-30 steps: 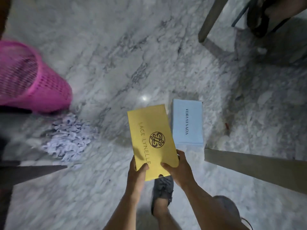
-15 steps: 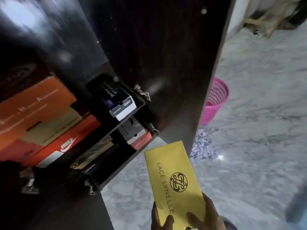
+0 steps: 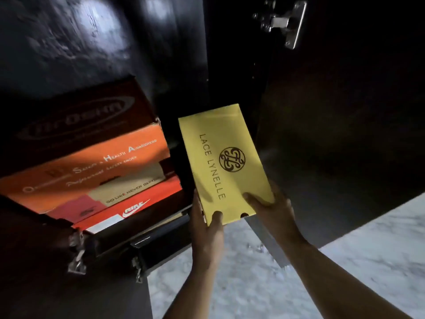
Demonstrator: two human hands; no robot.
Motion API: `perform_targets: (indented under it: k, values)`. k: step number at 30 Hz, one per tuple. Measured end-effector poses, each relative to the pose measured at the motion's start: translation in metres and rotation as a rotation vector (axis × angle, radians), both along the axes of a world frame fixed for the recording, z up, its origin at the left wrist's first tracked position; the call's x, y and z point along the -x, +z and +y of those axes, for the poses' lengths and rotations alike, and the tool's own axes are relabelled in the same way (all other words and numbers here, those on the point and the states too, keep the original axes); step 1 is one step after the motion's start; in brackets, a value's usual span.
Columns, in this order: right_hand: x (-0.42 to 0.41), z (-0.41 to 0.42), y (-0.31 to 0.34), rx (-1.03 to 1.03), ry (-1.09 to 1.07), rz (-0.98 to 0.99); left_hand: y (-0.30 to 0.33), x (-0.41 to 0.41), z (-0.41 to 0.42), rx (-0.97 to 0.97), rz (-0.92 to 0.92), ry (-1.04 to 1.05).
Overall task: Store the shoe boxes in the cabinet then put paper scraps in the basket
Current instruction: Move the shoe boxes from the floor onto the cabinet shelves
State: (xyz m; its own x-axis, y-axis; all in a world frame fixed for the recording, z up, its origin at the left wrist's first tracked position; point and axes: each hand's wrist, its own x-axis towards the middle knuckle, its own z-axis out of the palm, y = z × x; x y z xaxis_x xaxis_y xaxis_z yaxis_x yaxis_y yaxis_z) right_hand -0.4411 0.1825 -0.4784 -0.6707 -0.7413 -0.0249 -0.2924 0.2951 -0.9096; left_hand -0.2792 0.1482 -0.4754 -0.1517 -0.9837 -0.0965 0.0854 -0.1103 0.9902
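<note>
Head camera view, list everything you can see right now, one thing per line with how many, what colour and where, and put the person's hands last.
yellow shoe box: one, yellow with dark lettering and emblem, held up in front of the open cabinet, right of the stack
stacked shoe boxes: at least four, dark red, orange, tan and red, piled on a cabinet shelf at left
cabinet: one, black, open, fills the upper frame
cabinet door: one, black, swung open at right
hinge: one, silver, top of the door
floor: white-grey marble, lower right
left hand: one, grips the box's near left corner
right hand: one, grips the box's near right corner
</note>
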Motion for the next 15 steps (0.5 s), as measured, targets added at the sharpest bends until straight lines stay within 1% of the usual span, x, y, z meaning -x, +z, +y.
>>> perform_targets:
  k: [2, 4, 6, 9, 12, 15]
  values:
    - [0.012, -0.043, 0.005, 0.035, 0.018, 0.023, 0.004, 0.012, -0.031, 0.016, 0.041, 0.030]
    - [0.021, -0.079, 0.000, 0.026, 0.091, 0.017, -0.003, 0.021, -0.059, 0.025, 0.034, 0.073]
    - [0.026, -0.108, -0.005, 0.009, 0.170, 0.034, -0.013, 0.027, -0.081, 0.046, -0.010, 0.085]
    - [0.032, -0.146, -0.013, -0.070, 0.231, 0.129, -0.025, 0.036, -0.108, 0.126, -0.122, 0.138]
    - [0.034, -0.167, -0.018, -0.123, 0.313, 0.143, -0.033, 0.040, -0.137, 0.178, -0.171, 0.228]
    - [0.030, -0.169, -0.019, -0.091, 0.331, 0.073, -0.043, 0.043, -0.149, 0.207, -0.213, 0.262]
